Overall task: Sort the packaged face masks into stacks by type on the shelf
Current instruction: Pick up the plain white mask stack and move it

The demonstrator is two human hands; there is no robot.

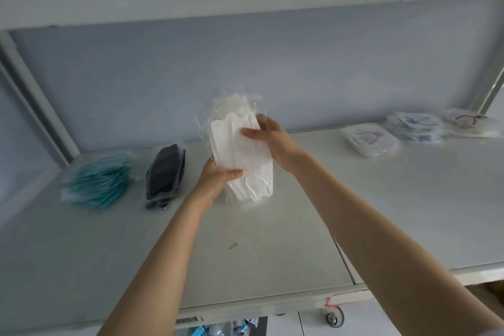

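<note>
- Both forearms reach out over the pale shelf [409,199].
- White masks [240,155] in clear wrap are held up above its middle.
- Teal stack [98,183] and black stack [165,174] lie left; clear round packs [369,139] lie right.
- Right hand [272,142] clasps the bundle's upper edge, fingers curled.
- Left hand [215,180] pinches its lower edge.

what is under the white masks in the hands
The white masks are held above the shelf by the left hand and right hand. The patch directly beneath is covered.
</note>
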